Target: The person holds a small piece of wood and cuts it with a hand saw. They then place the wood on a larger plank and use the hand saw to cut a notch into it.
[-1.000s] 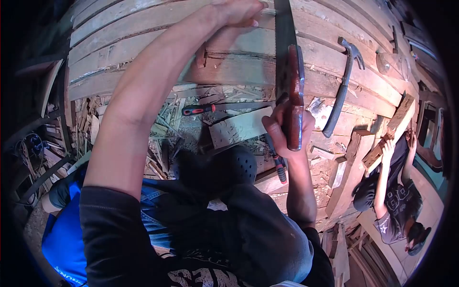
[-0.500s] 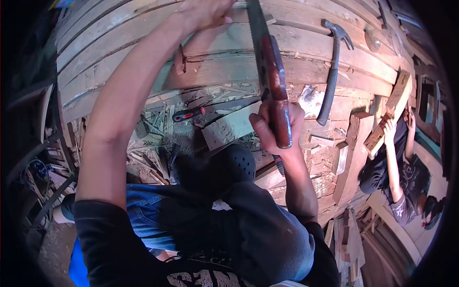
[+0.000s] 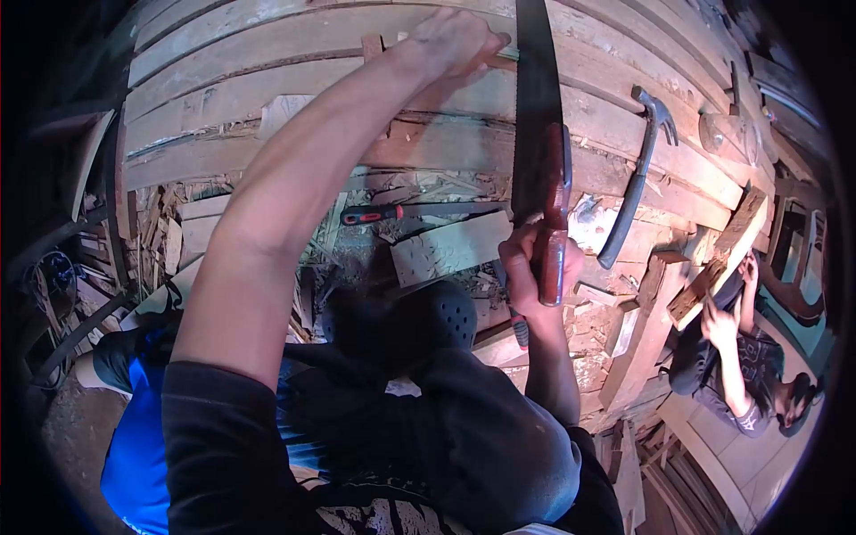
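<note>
My right hand (image 3: 528, 266) is wrapped round the reddish-brown wooden handle (image 3: 555, 254) of a handsaw. Its dark blade (image 3: 537, 111) points away from me over the planks and runs out of the top of the view. Left of the blade, close to its toothed edge, my left hand (image 3: 456, 40) is closed low over the planks (image 3: 267, 53). Whatever its fingers hold is hidden. A claw hammer (image 3: 635, 183) lies to the right of the saw. Nearer me, a tool with a red and black handle (image 3: 373, 214) lies beside a short board (image 3: 450, 247).
Wood chips and offcuts (image 3: 597, 299) litter the floor near my feet. A thick timber (image 3: 644, 325) stands at the right. Beyond it, another person's hand (image 3: 720, 328) touches a wooden beam (image 3: 720, 259). A second red and black handle (image 3: 520, 330) shows below my right wrist.
My left hand has moved right, closer to the saw blade. The saw has come slightly toward me and turned, showing more of its flat side. The whole view has shifted a little.
</note>
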The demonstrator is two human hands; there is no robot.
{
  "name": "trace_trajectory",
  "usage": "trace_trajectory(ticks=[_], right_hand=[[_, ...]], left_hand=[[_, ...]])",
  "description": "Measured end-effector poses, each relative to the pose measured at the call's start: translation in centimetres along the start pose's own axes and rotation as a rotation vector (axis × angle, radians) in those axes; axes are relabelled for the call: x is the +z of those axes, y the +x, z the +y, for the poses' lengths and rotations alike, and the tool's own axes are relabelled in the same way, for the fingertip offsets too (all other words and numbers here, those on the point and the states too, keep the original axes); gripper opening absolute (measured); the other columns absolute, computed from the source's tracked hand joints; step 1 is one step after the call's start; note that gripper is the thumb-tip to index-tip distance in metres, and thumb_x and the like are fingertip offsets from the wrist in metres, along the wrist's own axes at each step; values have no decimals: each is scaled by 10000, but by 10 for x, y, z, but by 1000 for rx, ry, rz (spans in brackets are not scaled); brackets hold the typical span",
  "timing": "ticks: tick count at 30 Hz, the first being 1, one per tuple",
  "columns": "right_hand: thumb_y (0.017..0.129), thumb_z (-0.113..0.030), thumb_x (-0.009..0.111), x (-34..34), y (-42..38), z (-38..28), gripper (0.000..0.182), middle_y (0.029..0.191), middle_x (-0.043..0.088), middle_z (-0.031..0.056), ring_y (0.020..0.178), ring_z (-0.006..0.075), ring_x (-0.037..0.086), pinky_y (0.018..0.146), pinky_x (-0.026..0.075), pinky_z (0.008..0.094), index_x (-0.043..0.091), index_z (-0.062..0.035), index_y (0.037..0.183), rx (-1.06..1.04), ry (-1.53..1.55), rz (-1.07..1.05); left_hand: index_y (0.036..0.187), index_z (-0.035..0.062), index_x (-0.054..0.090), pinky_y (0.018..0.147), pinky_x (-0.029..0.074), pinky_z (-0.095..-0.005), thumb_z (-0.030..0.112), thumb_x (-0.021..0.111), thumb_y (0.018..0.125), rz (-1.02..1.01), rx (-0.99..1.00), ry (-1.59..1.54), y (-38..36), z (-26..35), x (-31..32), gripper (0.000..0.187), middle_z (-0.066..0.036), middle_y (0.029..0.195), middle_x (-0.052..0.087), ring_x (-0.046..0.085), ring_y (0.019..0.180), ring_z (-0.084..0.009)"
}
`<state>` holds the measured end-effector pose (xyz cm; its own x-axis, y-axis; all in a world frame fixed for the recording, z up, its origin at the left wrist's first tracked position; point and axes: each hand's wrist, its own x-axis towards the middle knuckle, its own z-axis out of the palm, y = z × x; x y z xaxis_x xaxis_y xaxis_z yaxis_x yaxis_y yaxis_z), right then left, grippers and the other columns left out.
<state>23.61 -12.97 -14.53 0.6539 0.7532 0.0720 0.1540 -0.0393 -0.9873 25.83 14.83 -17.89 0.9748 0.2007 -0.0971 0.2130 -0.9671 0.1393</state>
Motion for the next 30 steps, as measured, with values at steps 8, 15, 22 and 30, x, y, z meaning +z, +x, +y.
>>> trace_trajectory(ticks=[8,15,22,30], right_hand=[[647,99,622,-1,5,-2,249,567,437,-16,492,68,403,465,329,223,442,-71,622,9,-22,-8],[649,46,649,6,-2,-5,273,535,408,-12,465,86,384,448,333,244,406,-74,611,26,-41,-30],[641,77,624,-17,2,-49,266,551,440,-13,475,78,392,447,317,230,412,-75,595,-30,-163,-53],[676,143,544,-46,-37,-52,329,550,410,11,448,88,402,423,310,228,328,-90,591,29,160,-154]], left_hand=[[1165,114,574,743,516,-448,271,637,837,31,69,-34,0,-9,13,369,-142,841,665,654,821,-335],[1148,142,586,714,517,-454,311,653,817,115,52,-22,-4,-12,30,378,-134,876,666,653,810,-340],[1182,106,576,759,511,-452,310,643,829,51,143,-87,21,-12,-1,413,-149,863,668,644,844,-339],[1180,76,578,764,518,-448,272,645,826,161,97,-2,-31,34,-67,411,-158,845,666,647,854,-331]])
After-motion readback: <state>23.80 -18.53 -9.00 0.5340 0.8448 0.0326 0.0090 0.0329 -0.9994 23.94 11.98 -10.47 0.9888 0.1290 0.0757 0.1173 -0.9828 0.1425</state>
